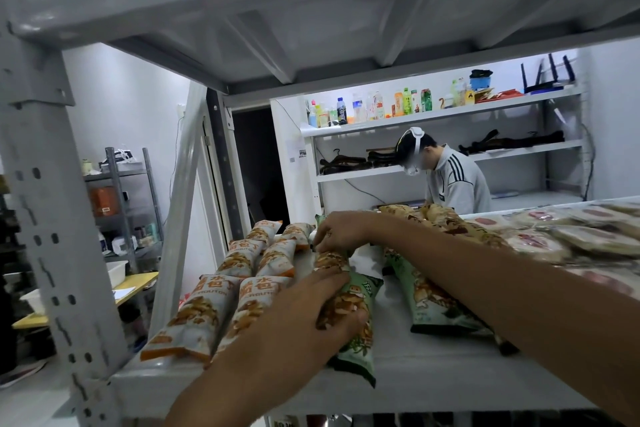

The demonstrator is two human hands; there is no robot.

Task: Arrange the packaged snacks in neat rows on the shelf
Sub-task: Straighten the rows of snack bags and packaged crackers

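On the white shelf (433, 378) lie two rows of orange-and-white snack packs (242, 260) at the left. Right of them a green snack pack (360, 340) lies lengthwise near the front edge; my left hand (304, 319) grips its middle, thumb on the right side. Beyond it, my right hand (337, 230) reaches across from the right and holds the far end of a second pack (329, 260) in the same line. Another green pack (429, 298) lies under my right forearm.
Beige packs (446, 218) and flat round-cake packets (568, 236) are heaped at the right of the shelf. A grey upright post (52, 218) stands at the left, and the upper shelf board hangs close overhead. A person stands behind by a wall shelf with bottles (381, 107).
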